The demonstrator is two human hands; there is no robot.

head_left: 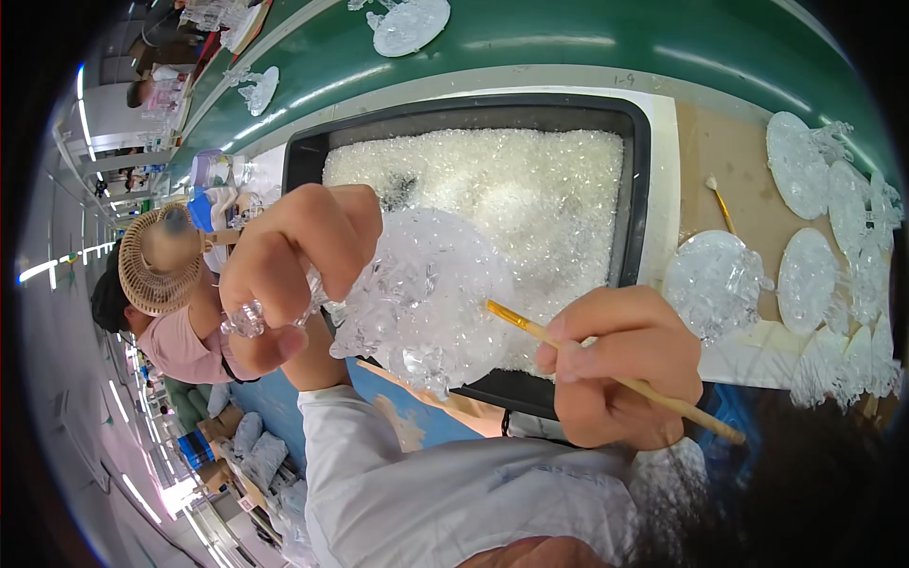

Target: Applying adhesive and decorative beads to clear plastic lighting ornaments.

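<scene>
My left hand (298,265) is closed around the narrow clear end of a transparent ornament (426,293), whose round, frosted disc tilts over the near part of a black tray (648,189). Clear moulded shapes cluster on the disc's left and lower side. Between the fingers and thumb of my right hand (625,369) is a thin paintbrush (653,393) with a wooden handle. Its tip points left and lies at the disc's right side; I cannot tell whether it touches. Sparkling white flakes (559,189) fill the tray behind the ornament.
Several similar clear ornaments (712,284) stand on the brown board at the right, beside another brush (721,204). More discs (409,26) rest on the green surface (530,47) beyond the tray. Small containers (216,175) sit left of it. A person in pink (185,327) is further left.
</scene>
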